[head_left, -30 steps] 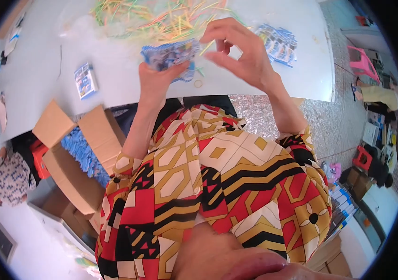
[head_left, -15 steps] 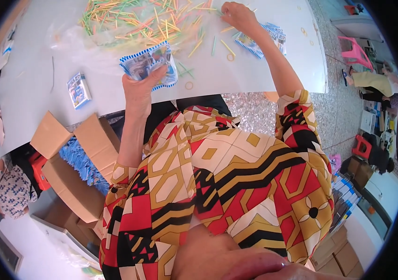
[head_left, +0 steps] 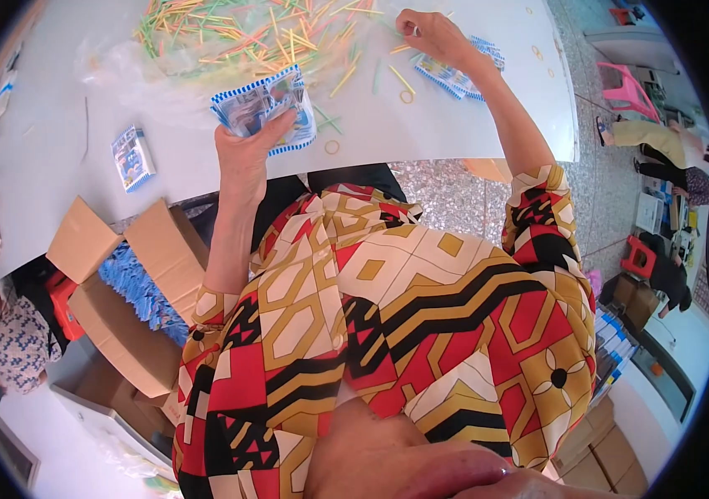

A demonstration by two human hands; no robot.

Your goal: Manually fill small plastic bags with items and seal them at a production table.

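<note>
Left hand (head_left: 246, 154): closed on a few blue-and-white packets (head_left: 256, 108), thumb across the front, other fingers mostly hidden behind. I can't count how many it has. They're fanned a bit, tilted, over the near part of the table (head_left: 184, 154).

Right hand (head_left: 436, 37): reaching out to the far right, fingers curled in, gap narrow. I can't tell from here whether it has anything, or whether it touches the tabletop.

Just under and beside that wrist I get a second packet pile (head_left: 444, 76), lying flat, partly covered by the arm. Colored sticks (head_left: 288, 37), green, yellow and orange, lie heaped beyond the left hand, a few strays nearer the edge. Clear plastic (head_left: 151, 71) lies beside the heap, on its left. One rubber band (head_left: 332, 147) sits just right of the held packets; another (head_left: 407, 96) near the packet pile.

Small stack (head_left: 133, 158) by itself on the left, well apart from both hands. Below it, off the table, an open carton (head_left: 126, 341), flaps up, blue packs (head_left: 145, 287) inside. Farther out: pink chair (head_left: 623, 87) and red stool (head_left: 639, 258) on the right, another person (head_left: 22, 341) on the left.
</note>
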